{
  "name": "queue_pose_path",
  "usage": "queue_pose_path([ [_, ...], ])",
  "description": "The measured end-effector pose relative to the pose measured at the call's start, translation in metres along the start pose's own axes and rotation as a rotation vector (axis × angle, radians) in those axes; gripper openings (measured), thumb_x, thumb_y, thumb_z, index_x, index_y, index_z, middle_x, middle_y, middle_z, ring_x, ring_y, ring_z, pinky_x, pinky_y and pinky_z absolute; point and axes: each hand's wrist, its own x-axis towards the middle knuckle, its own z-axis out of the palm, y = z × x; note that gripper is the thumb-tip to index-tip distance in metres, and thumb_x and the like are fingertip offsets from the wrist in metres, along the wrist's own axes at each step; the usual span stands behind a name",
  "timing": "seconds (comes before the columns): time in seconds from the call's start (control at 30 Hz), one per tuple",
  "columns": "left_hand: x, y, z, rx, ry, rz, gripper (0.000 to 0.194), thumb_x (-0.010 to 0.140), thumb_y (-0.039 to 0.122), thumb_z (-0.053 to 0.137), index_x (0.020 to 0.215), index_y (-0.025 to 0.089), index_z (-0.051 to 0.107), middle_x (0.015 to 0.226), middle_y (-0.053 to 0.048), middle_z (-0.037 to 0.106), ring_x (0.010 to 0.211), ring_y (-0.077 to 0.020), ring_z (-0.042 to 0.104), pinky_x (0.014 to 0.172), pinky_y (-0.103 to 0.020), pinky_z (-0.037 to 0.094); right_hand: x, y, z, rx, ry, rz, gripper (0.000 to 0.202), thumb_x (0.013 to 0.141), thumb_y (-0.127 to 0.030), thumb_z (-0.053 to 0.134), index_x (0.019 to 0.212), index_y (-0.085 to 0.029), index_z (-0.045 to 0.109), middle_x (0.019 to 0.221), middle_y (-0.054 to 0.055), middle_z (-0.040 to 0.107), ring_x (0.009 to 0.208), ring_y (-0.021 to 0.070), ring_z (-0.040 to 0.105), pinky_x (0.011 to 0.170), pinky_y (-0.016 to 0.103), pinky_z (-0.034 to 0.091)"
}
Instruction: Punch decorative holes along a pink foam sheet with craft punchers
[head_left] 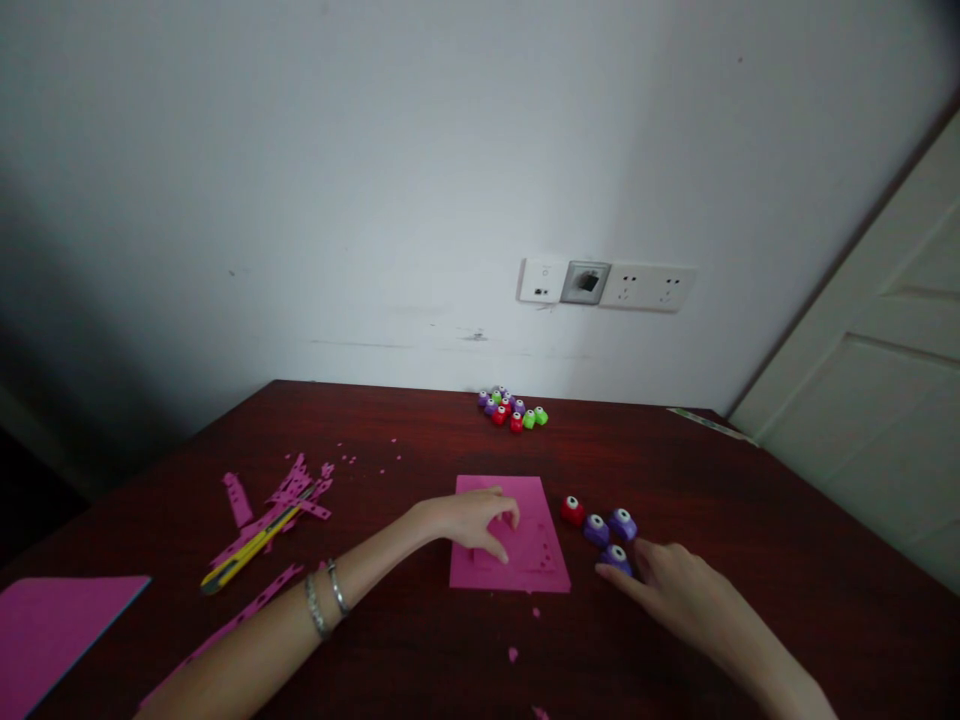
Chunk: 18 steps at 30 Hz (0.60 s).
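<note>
My left hand (476, 518) is over a stack of pink paper (525, 490), with thumb and fingers curved apart and nothing seen between them. A smaller pink piece with cut-out holes (541, 548) lies on the stack. At the right, my right hand (671, 580) has its thumb and fingers around a purple craft punch (616, 558) on the table. Close by stand a second purple punch (596, 530), a third purple punch (622, 523) and a red punch (572, 511). Each has a round white-and-dark top.
Several purple, red and green punches (516, 420) cluster near the wall. Left lie a yellow utility knife (251, 550), punched pink strips (238, 500) and a pink sheet (67, 625). Pink scraps (513, 654) dot the dark wooden table (420, 640). A ruler-like strip (709, 424) lies back right.
</note>
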Motion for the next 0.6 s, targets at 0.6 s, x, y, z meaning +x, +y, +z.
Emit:
queue_pose_path([
  [0.6,0.03,-0.051,-0.042,-0.147,0.81,-0.233,0.014,0.071,0.019,0.058,0.084,0.016,0.06,0.077,-0.001,0.061,0.07,-0.0121,0.056,0.065,-0.022,0.044,-0.013,-0.052,0.027,0.178,-0.063,-0.527,0.038,0.092,-0.034,0.033,0.074,-0.021,0.064,0.07,0.001,0.067,0.062,0.0138,0.06,0.059,0.023,0.036],
])
